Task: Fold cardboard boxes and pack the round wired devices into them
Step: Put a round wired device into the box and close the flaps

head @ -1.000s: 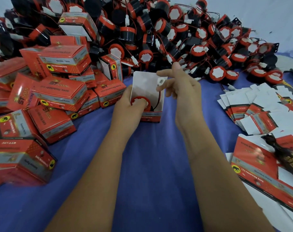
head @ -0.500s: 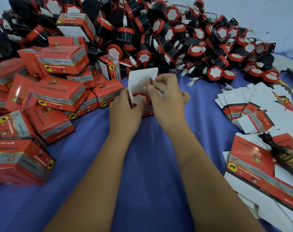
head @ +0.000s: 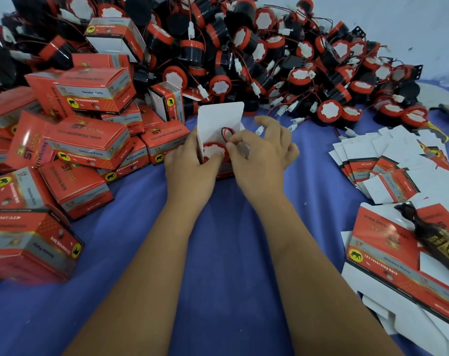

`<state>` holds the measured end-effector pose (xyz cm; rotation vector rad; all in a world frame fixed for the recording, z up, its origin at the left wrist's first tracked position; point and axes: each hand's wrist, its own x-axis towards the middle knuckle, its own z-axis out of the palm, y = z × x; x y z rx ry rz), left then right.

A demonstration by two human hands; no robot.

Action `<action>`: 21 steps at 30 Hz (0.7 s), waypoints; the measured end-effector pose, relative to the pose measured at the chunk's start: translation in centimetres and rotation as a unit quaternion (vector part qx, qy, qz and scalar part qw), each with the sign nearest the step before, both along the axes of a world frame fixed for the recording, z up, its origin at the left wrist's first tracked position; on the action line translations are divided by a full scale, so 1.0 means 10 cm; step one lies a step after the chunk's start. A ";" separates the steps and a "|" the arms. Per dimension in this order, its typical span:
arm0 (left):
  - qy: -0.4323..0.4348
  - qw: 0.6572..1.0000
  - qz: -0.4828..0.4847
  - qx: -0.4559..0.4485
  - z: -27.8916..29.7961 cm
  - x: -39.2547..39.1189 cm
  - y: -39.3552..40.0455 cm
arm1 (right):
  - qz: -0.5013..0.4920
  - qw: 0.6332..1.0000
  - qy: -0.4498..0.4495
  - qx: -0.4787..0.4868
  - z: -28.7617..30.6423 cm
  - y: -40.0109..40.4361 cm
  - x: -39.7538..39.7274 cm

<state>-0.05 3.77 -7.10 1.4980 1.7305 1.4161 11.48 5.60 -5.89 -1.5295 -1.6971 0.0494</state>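
Observation:
An open red cardboard box (head: 219, 116) stands on the blue cloth at the middle, its white lid flap upright. A round red-and-black device (head: 213, 150) with a white centre sits inside it. My left hand (head: 190, 165) grips the box's left side, thumb on the device. My right hand (head: 261, 155) pinches the device's red and black wire (head: 226, 133) in a loop over the box opening, its other fingers spread.
A big heap of loose round wired devices (head: 269, 55) fills the back. Packed red boxes (head: 84, 140) are stacked at the left. Flat unfolded box blanks (head: 387, 160) lie at the right, with a dark strap (head: 428, 237) across the nearer blanks (head: 398, 255).
My right hand came down from above the box to its opening, gathering the wire into a loop. My left hand stayed on the box and device.

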 end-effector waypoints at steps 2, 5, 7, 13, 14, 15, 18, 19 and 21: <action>-0.001 1.000 -0.008 0.005 -0.01 -0.01 0.00 | 0.015 0.999 0.008 0.033 0.01 0.00 -0.01; -0.005 1.000 -0.029 -0.006 -0.01 -0.02 0.01 | 0.031 0.999 0.027 0.033 0.02 -0.01 0.00; -0.009 0.999 -0.030 -0.010 -0.02 -0.02 0.02 | 0.021 1.000 -0.002 0.018 0.01 -0.01 0.03; 0.023 0.999 0.045 0.019 -0.03 0.00 0.00 | -0.044 0.995 -0.063 0.060 0.00 -0.05 0.04; 0.048 0.996 0.058 0.050 -0.01 0.01 -0.03 | -0.047 0.996 -0.056 0.058 0.01 -0.05 0.04; 0.083 0.989 0.069 0.097 0.02 0.02 -0.07 | -0.041 0.997 -0.049 0.052 0.00 -0.05 0.05; 0.218 0.944 0.078 0.235 0.09 0.06 -0.14 | 0.020 0.999 -0.010 0.030 -0.04 -0.04 0.06; 0.256 0.930 0.058 0.257 0.10 0.09 -0.15 | 0.032 0.999 0.010 0.030 -0.06 -0.03 0.06; 0.295 0.924 0.002 0.245 0.09 0.16 -0.18 | 0.023 0.997 0.061 0.038 -0.04 -0.01 0.06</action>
